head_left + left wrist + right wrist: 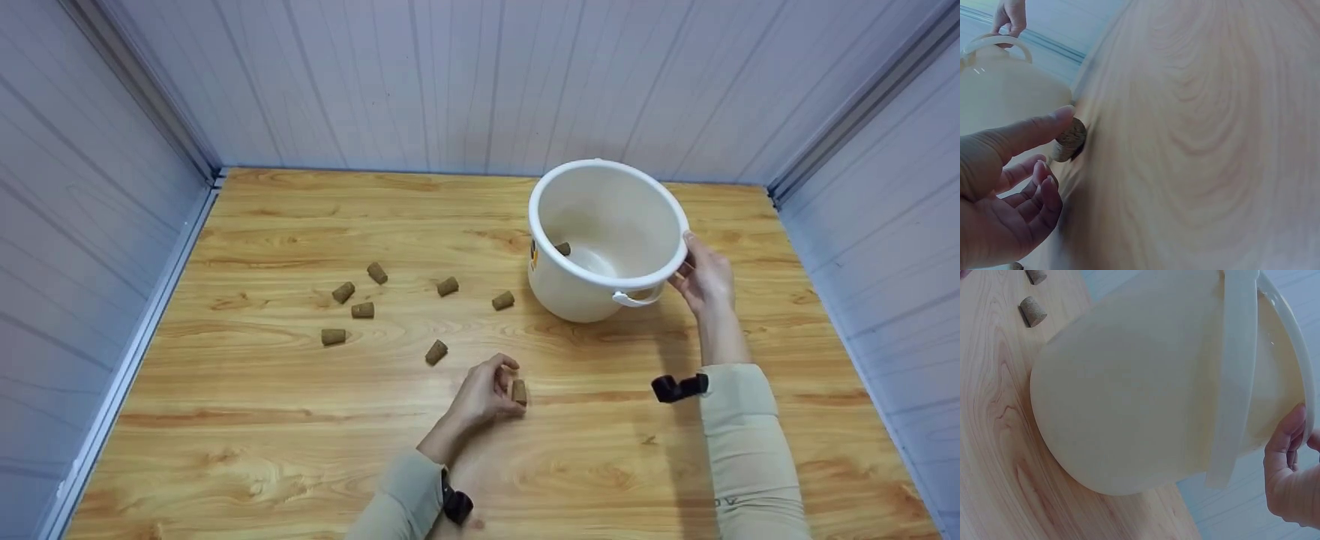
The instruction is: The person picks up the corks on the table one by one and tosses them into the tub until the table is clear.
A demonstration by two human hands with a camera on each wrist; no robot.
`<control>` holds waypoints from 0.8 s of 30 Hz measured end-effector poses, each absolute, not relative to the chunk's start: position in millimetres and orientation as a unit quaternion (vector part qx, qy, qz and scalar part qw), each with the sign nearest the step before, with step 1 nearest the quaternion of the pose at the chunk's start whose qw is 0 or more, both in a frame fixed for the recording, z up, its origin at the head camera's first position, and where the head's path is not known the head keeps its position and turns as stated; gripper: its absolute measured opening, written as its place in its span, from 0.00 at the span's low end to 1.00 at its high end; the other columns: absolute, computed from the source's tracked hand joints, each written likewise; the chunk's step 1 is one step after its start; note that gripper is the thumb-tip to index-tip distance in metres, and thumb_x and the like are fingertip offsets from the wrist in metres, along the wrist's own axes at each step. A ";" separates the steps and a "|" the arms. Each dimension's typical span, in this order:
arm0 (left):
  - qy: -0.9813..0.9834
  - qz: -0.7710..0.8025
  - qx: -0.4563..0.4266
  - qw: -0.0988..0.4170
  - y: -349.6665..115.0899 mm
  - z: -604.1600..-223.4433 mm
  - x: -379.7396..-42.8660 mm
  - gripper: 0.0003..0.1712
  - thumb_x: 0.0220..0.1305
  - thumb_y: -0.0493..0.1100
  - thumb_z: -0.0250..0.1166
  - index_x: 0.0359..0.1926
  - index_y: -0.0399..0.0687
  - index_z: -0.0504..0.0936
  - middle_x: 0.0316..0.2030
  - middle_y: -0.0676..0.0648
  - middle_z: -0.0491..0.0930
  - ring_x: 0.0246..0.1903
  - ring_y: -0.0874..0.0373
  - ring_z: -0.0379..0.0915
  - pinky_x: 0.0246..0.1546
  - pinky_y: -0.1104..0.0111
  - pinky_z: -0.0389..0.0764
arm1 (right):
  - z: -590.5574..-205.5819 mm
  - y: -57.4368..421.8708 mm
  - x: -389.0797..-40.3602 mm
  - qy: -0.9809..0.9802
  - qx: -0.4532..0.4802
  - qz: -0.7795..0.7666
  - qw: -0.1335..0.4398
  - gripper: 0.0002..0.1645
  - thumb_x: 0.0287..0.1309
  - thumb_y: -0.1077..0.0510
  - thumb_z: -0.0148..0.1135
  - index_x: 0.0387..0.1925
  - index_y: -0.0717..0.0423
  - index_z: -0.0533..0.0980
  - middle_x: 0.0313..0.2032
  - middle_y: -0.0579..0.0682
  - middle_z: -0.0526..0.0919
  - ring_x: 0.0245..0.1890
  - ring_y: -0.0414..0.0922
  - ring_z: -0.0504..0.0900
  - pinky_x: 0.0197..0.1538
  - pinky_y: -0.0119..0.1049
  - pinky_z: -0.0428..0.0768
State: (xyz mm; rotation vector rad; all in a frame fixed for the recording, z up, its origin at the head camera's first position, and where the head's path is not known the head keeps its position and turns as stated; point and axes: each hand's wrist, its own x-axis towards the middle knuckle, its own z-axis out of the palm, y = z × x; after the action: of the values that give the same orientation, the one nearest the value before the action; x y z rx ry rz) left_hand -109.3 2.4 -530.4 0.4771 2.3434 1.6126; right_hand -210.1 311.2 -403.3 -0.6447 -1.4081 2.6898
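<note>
My left hand (pixel 480 394) is low over the table, its thumb and bent fingers on either side of a brown cork (pixel 519 391). In the left wrist view, the thumb tip overlaps the cork (pixel 1070 139), while the fingertips stand apart from it. My right hand (pixel 705 277) grips the rim of a white bucket (pixel 570 289) on its right side. The bucket's handle (pixel 1235 377) hangs down along the outside. Inside the bucket lies another cork (pixel 563 248), partly hidden by the near rim.
Several loose corks lie left of the bucket, among them one close beside it (pixel 503 300) and one near my left hand (pixel 436 352). The wooden tabletop (pixel 247 420) is bounded by pale panel walls (pixel 450 82) at the back and both sides.
</note>
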 end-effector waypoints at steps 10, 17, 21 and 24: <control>0.819 0.532 0.181 0.114 2.5 -531.6 -109.1 0.27 0.33 0.31 0.73 0.39 0.37 0.72 0.17 0.46 0.70 0.15 0.64 0.60 0.19 0.73 0.66 | -401.8 311.5 -210.0 -0.462 -0.210 0.861 0.023 0.10 0.53 0.58 0.60 0.33 0.63 0.75 0.26 0.54 0.80 0.25 0.46 0.80 0.30 0.37 0.78; 0.825 0.522 0.190 0.102 3.7 -533.7 -108.7 0.23 0.35 0.31 0.72 0.36 0.38 0.73 0.16 0.50 0.69 0.15 0.66 0.60 0.18 0.74 0.65 | -402.6 311.1 -210.3 -0.464 -0.209 0.861 0.024 0.09 0.53 0.59 0.60 0.32 0.63 0.75 0.25 0.54 0.79 0.25 0.45 0.80 0.31 0.37 0.78; 0.831 0.516 0.171 0.119 5.8 -534.2 -109.4 0.21 0.36 0.33 0.72 0.36 0.38 0.74 0.16 0.49 0.71 0.15 0.66 0.61 0.19 0.73 0.66 | -402.7 310.9 -209.3 -0.459 -0.204 0.864 0.023 0.09 0.53 0.60 0.60 0.30 0.64 0.75 0.24 0.54 0.79 0.25 0.45 0.80 0.28 0.37 0.78; 0.832 0.515 0.165 0.122 6.6 -534.2 -109.4 0.20 0.37 0.33 0.72 0.34 0.37 0.74 0.15 0.50 0.70 0.15 0.66 0.62 0.19 0.74 0.66 | -402.7 311.0 -209.1 -0.461 -0.203 0.864 0.025 0.09 0.54 0.60 0.59 0.30 0.65 0.75 0.24 0.54 0.79 0.25 0.45 0.80 0.27 0.36 0.78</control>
State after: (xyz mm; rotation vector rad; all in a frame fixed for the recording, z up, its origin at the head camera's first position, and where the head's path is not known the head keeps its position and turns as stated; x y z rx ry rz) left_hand -109.4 6.6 -534.2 0.4817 2.4297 1.5038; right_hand -209.1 311.0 -402.7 -0.6286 -1.4240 2.6708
